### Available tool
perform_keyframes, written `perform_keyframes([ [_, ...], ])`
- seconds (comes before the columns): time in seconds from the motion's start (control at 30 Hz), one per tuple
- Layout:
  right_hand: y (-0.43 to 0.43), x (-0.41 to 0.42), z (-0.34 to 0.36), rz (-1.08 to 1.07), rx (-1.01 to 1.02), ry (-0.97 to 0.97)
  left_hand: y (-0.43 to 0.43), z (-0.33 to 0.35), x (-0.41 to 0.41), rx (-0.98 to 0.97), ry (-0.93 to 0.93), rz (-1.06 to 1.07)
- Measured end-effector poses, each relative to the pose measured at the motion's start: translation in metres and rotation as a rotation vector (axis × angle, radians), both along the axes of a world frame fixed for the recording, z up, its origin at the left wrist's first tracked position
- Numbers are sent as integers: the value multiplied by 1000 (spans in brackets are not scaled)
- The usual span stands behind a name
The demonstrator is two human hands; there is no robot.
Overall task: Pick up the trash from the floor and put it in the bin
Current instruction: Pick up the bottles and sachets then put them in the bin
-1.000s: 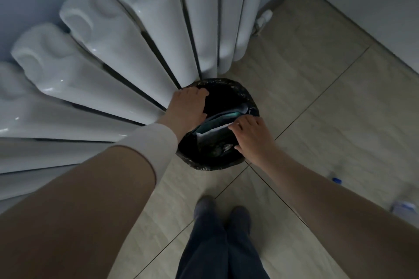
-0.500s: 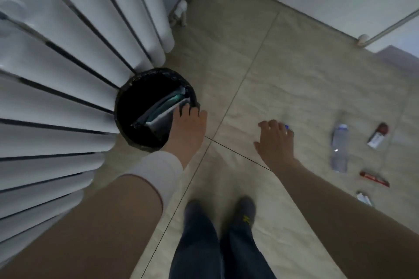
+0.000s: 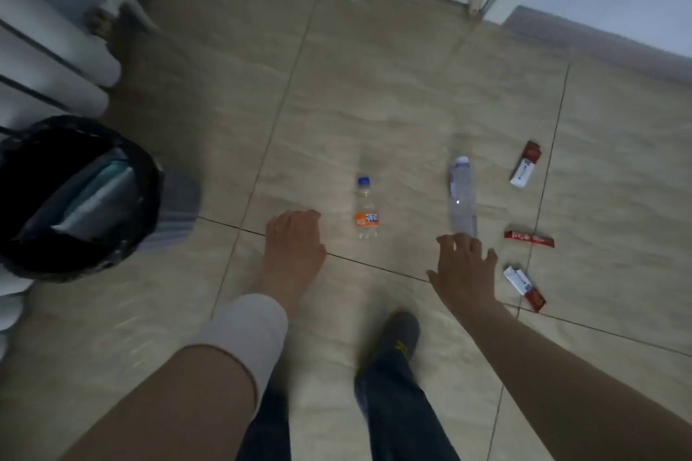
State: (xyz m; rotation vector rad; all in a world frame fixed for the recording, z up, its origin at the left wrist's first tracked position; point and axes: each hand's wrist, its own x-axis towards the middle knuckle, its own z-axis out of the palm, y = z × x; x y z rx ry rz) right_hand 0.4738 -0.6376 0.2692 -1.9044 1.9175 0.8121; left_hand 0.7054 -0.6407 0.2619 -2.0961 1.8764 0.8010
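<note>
Both hands point(image 3: 294, 241) point(image 3: 464, 266) now off bin point(image 3: 149, 176), empty, clear bottle point(image 3: 462, 198) blurred

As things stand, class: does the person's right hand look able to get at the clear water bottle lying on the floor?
Probably yes. The right hand is open and empty, its fingers spread just short of the clear water bottle, which lies on bare floor tile. The red wrappers lie off to the side, so nothing blocks the way.

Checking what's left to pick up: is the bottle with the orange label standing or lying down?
Lying down. The orange-label bottle lies flat on the floor tiles, its whole side showing, blue cap pointing away from the person.
</note>
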Motion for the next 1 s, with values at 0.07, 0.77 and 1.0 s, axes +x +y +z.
perform_keyframes([
  [0.07,0,-27,-20,0,28,-13,-2,-18,-27,78,5,106],
  [0.77,-93,-179,-278,-534,-205,-196,-94,-322,-157,213,161,1030],
  [1.0,-127,-187,-320,-684,-186,-246,-92,-342,-149,218,143,934],
])
